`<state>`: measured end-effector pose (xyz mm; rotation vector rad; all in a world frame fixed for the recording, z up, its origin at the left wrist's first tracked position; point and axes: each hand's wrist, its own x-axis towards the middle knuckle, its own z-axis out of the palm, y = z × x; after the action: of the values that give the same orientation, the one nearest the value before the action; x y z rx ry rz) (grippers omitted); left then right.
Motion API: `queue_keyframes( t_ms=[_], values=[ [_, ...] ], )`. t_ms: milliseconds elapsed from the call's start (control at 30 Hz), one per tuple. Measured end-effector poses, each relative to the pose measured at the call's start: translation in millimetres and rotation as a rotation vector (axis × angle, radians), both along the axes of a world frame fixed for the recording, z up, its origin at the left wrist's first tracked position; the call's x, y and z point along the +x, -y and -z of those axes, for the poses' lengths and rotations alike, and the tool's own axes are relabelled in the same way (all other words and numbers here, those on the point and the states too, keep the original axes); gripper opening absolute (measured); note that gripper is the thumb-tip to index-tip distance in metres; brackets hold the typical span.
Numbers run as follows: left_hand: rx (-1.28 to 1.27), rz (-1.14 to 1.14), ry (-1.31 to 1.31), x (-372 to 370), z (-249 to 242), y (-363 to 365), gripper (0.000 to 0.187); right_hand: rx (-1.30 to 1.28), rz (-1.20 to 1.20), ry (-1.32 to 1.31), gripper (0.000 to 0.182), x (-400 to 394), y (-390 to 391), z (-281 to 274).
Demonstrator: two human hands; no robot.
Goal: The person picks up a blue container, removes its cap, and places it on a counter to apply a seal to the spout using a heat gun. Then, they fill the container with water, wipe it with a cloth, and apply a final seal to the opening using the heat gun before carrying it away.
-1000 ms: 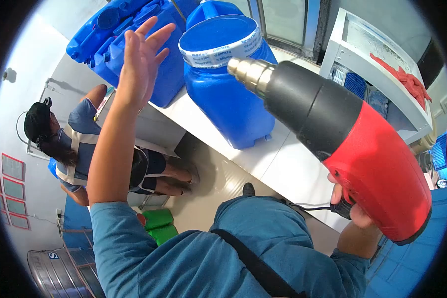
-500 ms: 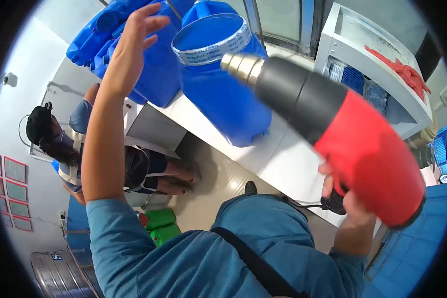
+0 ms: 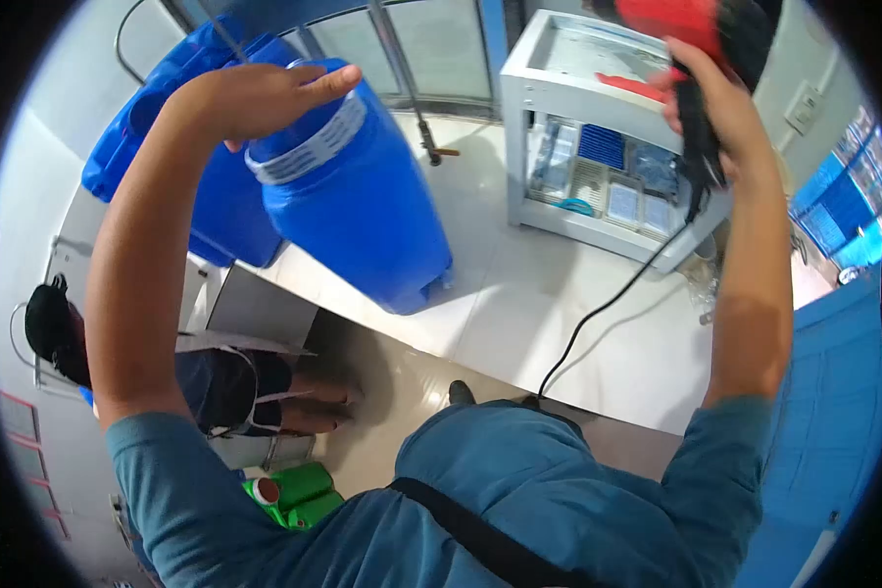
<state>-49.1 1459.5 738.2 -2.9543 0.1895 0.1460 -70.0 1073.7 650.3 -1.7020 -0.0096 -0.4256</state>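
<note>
A large blue plastic container (image 3: 363, 211) stands on the white tiled counter, a white printed seal band (image 3: 309, 147) around its neck. Over its top lies my left hand (image 3: 250, 98), thumb stretched out to the right and most other fingers out of sight. At the upper right, my right hand (image 3: 710, 98) grips the black handle of a red and black heat gun (image 3: 671, 18), raised in front of a white shelf unit. Its nozzle is hidden or beyond the frame. A black cord (image 3: 608, 302) runs from the handle down across the counter.
More blue containers (image 3: 220, 211) stand at the left. The white shelf unit (image 3: 608, 230) holds trays and a red cloth (image 3: 629, 86). A tap (image 3: 431, 147) is by the window. At the left is another person (image 3: 230, 387), with green containers (image 3: 304, 490) below.
My left hand has come down onto the container's top. My right hand has lifted the heat gun up, away from the container. The view has shifted to the right.
</note>
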Motion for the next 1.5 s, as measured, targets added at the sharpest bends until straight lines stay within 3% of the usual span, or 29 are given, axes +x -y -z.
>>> queue_keyframes(
  t_ms=[33, 100, 167, 233, 300, 367, 400, 433, 500, 533, 633, 667, 733, 767, 833, 867, 900, 967, 1033, 1067, 1133, 1167, 1233, 1267, 1300, 1367, 1400, 1433, 1500],
  values=[
    [0.008, -0.101, -0.131, -4.7, -3.0, 14.1, 0.093, -0.071, 0.049, -0.008, 0.051, 17.0, 2.8, -3.1],
    [0.014, -0.096, -0.079, 3.2, 5.5, 16.2, 0.084, -0.337, -0.104, -0.181, 0.065, 65.3, 29.4, -11.1],
    [-0.29, 0.293, -0.166, 14.6, 6.1, -1.1, 0.086, -0.321, 0.044, -0.355, 0.047, 32.4, -17.2, -38.6],
    [-0.529, 0.427, -0.197, 15.2, 17.7, -3.9, 0.076, -0.275, 0.21, -0.417, 0.057, 23.1, -52.2, -57.9],
    [-1.015, 0.494, -0.642, 12.0, 16.5, 1.1, 0.073, -1.138, 0.357, -0.234, 0.062, 128.2, -11.6, -5.5],
    [-0.971, 0.467, -0.446, 11.2, 6.9, 0.5, 0.075, -0.994, 0.344, -0.202, 0.066, 140.7, -7.3, 6.2],
    [-0.933, 0.416, -0.254, 9.4, 4.8, -1.0, 0.079, -0.691, 0.179, -0.161, 0.069, 145.7, -1.2, 10.8],
    [-0.933, 0.412, -0.251, 7.4, 4.3, 0.5, 0.079, -0.691, 0.175, -0.159, 0.069, 147.5, 13.0, 5.3],
    [0.143, -0.005, 0.169, 3.7, 3.6, 6.7, 0.092, -0.963, -0.019, -0.186, 0.07, 142.5, 48.8, -15.3],
    [0.29, -0.176, 0.083, -3.0, 3.8, 20.0, 0.092, -1.064, 0.032, -0.309, 0.067, 126.2, 64.0, -18.2],
    [0.006, -0.234, -0.133, -15.0, -0.2, 31.5, 0.077, -1.486, 0.04, -0.393, 0.042, 84.3, 104.4, -4.3],
    [0.004, -0.237, -0.131, -12.7, 0.7, 25.7, 0.077, -1.489, 0.039, -0.389, 0.042, 82.0, 111.7, -0.2],
    [-0.326, 0.221, -0.191, -2.2, 10.5, 2.9, 0.063, -1.23, -0.03, -0.241, 0.03, 84.6, 117.0, 8.4],
    [-0.328, 0.197, -0.186, 6.8, 20.6, -3.0, 0.063, -1.233, -0.051, -0.226, 0.03, 85.4, 118.0, 6.6],
    [-0.688, 0.429, -0.243, 29.5, 32.4, -15.6, 0.048, -1.294, 0.217, 0.004, 0.031, 88.0, 120.6, -5.1],
    [-0.686, 0.404, -0.228, 33.3, 29.2, -16.2, 0.048, -1.223, 0.314, 0.121, 0.029, 91.0, 131.3, -7.9],
    [-0.904, 0.483, -0.452, 37.9, 28.1, -10.7, 0.044, -1.145, 0.413, 0.23, 0.028, 91.6, 137.0, -12.3],
    [-1.228, 0.625, -0.72, 38.7, 18.0, 1.7, 0.047, -1.213, -0.053, -0.183, 0.034, 63.4, 125.2, -31.3],
    [-0.973, 0.416, -0.279, 26.2, 3.9, 10.8, 0.064, -1.306, 0.091, -0.074, 0.038, 53.0, 121.0, -18.8],
    [-0.977, 0.403, -0.281, 24.0, 7.0, 9.2, 0.064, -1.394, 0.247, 0.033, 0.042, 51.4, 121.3, -12.7],
    [0.238, -0.067, 0.141, 19.9, 15.8, 3.7, 0.073, -1.36, 0.295, 0.184, 0.044, 53.8, 120.7, -8.4],
    [0.237, -0.073, 0.13, 12.6, 13.9, 5.5, 0.073, -1.315, 0.358, 0.334, 0.045, 48.8, 111.1, -11.2],
    [0.055, -0.014, -0.151, -1.4, 6.3, 7.7, 0.069, -1.092, 0.249, 0.495, 0.044, 26.8, 64.6, -15.3],
    [0.004, 0.357, -0.105, -1.0, 7.9, -12.9, 0.061, -1.035, 0.186, 0.582, 0.043, 18.7, 35.6, -14.2],
    [0.005, 0.356, -0.109, 8.6, 15.5, -22.6, 0.061, -0.977, 0.128, 0.669, 0.042, 10.8, 6.6, -14.4],
    [-0.212, 0.907, -0.206, 35.0, 29.0, -37.5, 0.056, -0.884, -0.065, 0.624, 0.037, -2.5, -50.9, -11.1],
    [-0.512, 0.789, -0.477, 33.2, 18.7, -31.5, 0.05, -0.847, -0.123, 0.686, 0.034, 1.3, -74.0, -3.8],
    [-0.511, 0.792, -0.478, 30.0, 18.8, -29.2, 0.05, -0.809, -0.183, 0.749, 0.032, 7.6, -95.5, 6.0],
    [-1.095, 0.695, -0.498, 10.2, 26.6, -24.5, 0.077, -0.735, -0.32, 0.659, 0.03, 28.3, -134.2, 17.2]
  ],
)
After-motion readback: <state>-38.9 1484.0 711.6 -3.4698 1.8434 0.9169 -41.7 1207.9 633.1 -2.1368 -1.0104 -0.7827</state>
